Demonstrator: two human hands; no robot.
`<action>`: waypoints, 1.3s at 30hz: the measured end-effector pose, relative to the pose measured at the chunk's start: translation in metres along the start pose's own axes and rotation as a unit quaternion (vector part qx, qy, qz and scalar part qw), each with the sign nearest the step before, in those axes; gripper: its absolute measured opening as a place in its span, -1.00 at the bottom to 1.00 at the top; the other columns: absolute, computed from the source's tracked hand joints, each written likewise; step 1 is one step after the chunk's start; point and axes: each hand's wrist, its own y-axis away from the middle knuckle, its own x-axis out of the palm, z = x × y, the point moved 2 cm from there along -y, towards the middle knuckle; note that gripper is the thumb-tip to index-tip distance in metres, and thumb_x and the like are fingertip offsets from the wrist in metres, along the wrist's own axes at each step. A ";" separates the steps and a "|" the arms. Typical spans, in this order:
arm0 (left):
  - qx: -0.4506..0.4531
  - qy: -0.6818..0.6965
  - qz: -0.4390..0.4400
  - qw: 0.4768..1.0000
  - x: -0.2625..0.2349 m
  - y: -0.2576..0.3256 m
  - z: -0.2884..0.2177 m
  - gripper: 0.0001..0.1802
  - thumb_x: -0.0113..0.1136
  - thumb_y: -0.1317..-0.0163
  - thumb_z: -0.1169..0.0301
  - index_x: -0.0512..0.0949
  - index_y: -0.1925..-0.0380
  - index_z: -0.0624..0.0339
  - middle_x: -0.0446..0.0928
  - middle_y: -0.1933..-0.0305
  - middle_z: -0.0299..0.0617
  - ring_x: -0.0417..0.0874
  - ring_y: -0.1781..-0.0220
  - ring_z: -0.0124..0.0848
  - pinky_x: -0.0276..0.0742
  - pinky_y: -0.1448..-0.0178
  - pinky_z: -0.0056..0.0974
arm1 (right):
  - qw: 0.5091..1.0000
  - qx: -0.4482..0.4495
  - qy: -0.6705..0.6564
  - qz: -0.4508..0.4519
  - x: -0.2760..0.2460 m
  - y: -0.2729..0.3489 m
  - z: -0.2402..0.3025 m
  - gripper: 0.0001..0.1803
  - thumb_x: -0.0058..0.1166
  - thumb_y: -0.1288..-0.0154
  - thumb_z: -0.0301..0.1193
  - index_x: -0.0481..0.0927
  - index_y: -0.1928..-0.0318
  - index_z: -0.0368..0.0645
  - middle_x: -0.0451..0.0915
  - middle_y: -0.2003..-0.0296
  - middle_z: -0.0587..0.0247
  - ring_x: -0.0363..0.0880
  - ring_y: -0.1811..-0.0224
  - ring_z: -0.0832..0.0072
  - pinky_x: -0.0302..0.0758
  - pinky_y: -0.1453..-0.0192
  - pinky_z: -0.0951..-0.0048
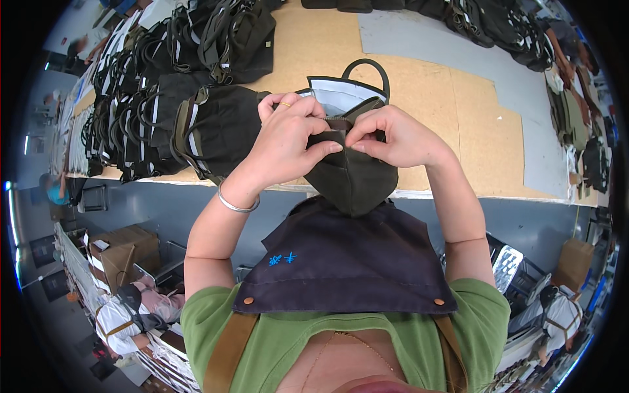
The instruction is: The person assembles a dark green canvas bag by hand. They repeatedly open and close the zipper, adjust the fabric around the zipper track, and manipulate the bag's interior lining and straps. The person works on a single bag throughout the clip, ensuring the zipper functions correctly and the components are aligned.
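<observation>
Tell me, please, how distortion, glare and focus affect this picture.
Head view: the worktable bows toward the rim, corners black; a light strip glares at far left; the left hand and right hand look sharp; the dark zippered bag shows little fabric detail.

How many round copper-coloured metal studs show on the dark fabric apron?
2: the left stud by the brown left strap, and the right stud by the brown right strap. Others may be hidden.
</observation>
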 end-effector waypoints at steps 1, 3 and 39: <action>0.002 -0.002 -0.004 1.000 0.001 -0.001 0.000 -0.78 0.42 0.04 0.25 0.69 0.49 0.16 0.46 0.31 -0.33 0.41 0.11 -0.32 0.02 -0.25 -0.08 | 1.000 0.005 -0.006 0.000 0.000 0.000 -0.001 -0.86 0.13 -0.11 -0.65 0.67 0.29 -0.26 0.61 0.43 0.31 0.50 0.36 0.59 0.42 0.27 0.51; -0.012 -0.016 -0.006 1.000 0.002 -0.001 -0.003 -0.79 0.41 0.04 0.26 0.68 0.49 0.16 0.45 0.32 -0.33 0.41 0.11 -0.31 0.03 -0.24 -0.08 | 1.000 0.020 -0.024 0.000 0.000 -0.001 -0.004 -0.89 0.15 -0.10 -0.62 0.67 0.33 -0.25 0.60 0.46 0.36 0.48 0.40 0.65 0.40 0.31 0.56; 0.025 0.074 0.013 0.997 -0.001 -0.022 0.014 -0.80 0.35 -0.13 0.24 0.55 0.50 0.05 0.42 0.56 -0.35 0.44 0.38 -0.39 0.12 -0.20 -0.22 | 0.973 0.080 -0.202 -0.081 -0.005 -0.002 -0.012 -0.87 0.12 -0.32 -0.51 0.58 0.18 -0.32 0.59 0.38 0.38 0.57 0.42 0.71 0.56 0.32 0.64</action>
